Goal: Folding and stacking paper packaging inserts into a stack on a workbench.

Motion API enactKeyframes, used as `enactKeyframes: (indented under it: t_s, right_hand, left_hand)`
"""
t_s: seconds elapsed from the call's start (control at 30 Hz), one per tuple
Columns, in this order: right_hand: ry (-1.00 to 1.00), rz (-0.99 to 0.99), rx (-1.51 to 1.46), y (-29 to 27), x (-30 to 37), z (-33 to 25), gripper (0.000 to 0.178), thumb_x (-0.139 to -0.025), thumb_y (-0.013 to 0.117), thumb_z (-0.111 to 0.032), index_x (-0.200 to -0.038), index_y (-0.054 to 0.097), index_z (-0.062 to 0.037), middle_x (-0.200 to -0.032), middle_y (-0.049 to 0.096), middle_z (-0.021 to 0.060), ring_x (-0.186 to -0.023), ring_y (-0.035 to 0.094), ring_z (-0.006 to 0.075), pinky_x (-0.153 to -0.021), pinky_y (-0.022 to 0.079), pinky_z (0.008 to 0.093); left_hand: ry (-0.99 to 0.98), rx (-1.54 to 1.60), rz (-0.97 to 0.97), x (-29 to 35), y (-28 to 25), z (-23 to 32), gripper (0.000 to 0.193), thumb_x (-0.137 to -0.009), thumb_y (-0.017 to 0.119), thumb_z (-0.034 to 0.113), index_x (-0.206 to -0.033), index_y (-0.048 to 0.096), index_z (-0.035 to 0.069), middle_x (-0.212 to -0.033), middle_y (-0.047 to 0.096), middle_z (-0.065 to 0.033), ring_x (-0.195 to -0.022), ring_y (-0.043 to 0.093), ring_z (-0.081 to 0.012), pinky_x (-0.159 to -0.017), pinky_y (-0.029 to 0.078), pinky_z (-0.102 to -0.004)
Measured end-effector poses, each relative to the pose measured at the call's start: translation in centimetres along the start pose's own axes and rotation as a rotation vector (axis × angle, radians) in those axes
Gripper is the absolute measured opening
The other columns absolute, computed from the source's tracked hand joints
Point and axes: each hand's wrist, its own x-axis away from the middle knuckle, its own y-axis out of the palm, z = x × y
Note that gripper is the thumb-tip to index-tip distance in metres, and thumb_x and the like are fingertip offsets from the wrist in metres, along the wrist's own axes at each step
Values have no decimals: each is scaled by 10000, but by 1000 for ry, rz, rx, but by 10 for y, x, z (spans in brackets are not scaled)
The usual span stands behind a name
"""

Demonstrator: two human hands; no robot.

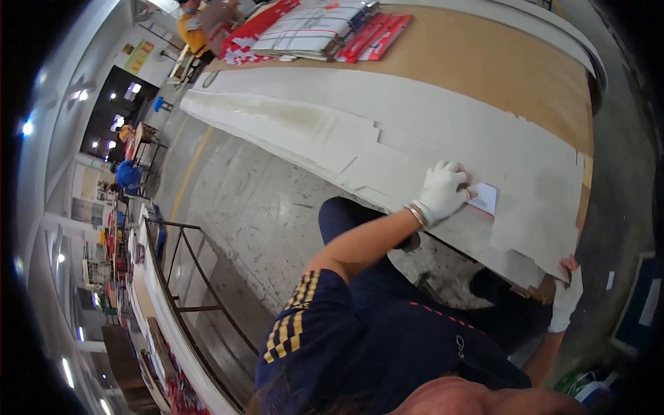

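My left hand (443,191), in a white glove with bare fingertips, is on the table with its fingers bent. Its fingertips close on the near edge of a small white card (485,198) with a red edge, which lies flat on grey-white cardboard (429,138). My right hand (567,296), gloved the same way, rests at the table's right near corner. Its fingers lie stretched against the edge of the cardboard, and nothing shows in them.
Stacked printed sheets (311,31) and red packs (377,36) lie at the table's far end, on brown board (477,55). A metal frame (200,277) stands to the left. Another person (196,31) in yellow works beyond the far end.
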Motion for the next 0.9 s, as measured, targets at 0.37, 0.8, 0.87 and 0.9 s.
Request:
enactKeyframes:
  t_s: [0.37,0.8,0.87,0.9]
  right_hand:
    - [250,149,40,17,-43,-10,648,-880,620,-122,-1442,301,-69,-978,595,102,-883,559,166,-845,446,293]
    - [286,215,-121,17,-100,23,530,-884,617,-143,-1342,415,32,-1190,576,163,-965,562,167,-840,437,275]
    - [172,256,-234,5,-111,-9,506,-891,603,-118,-1334,418,42,-1198,563,150,-970,554,163,-848,427,265]
    - [163,220,-117,-9,-115,-29,525,-900,589,-111,-1355,383,49,-1213,546,142,-1008,537,164,-873,408,263]
  left_hand:
    - [403,153,-7,-20,37,37,175,-724,669,200,-790,636,41,-894,561,-83,-935,504,-269,-841,409,-372]
    - [277,-194,176,-22,92,60,617,-748,661,333,-1218,487,-26,-1332,411,-209,-1231,391,-368,-987,304,-586]
    - [184,-305,24,-24,88,59,765,-750,654,387,-1328,372,-28,-1391,354,-235,-1300,337,-382,-1015,249,-643]
    - [175,-307,26,-24,88,56,765,-750,654,387,-1328,372,-28,-1391,354,-235,-1300,337,-382,-1015,249,-643]
